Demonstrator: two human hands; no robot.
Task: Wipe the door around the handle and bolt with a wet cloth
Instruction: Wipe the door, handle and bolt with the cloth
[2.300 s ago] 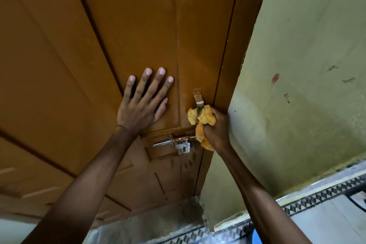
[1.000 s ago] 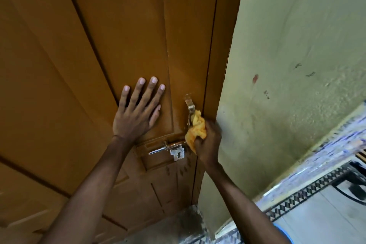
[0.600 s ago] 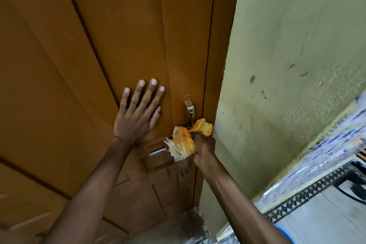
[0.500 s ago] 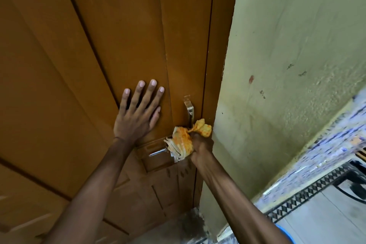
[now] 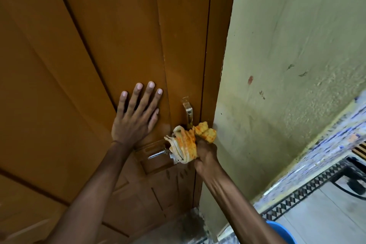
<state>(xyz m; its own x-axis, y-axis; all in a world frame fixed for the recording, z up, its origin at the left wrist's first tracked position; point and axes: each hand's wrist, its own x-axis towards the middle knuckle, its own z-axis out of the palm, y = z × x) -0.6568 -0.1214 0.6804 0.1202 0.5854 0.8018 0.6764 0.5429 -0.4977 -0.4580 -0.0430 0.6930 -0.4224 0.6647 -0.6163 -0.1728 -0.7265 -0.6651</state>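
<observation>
A brown wooden door [image 5: 122, 29] fills the left of the head view. A metal handle [image 5: 187, 112] stands upright near its right edge, and a metal sliding bolt [image 5: 158, 153] lies below it. My left hand [image 5: 136, 117] rests flat on the door, fingers spread, left of the handle. My right hand [image 5: 206, 157] grips a bunched orange and white cloth [image 5: 187, 143]. The cloth is pressed on the door just under the handle and covers the right end of the bolt.
A pale green wall [image 5: 287, 55] meets the door frame on the right. A patterned tile border [image 5: 309, 194] runs along the floor at lower right. A blue bucket rim [image 5: 285, 232] shows under my right forearm. A dark cable [image 5: 352, 188] lies at the far right.
My right hand has carried the cloth down from beside the handle onto the bolt, where it now spreads leftward. My left hand has stayed flat on the door.
</observation>
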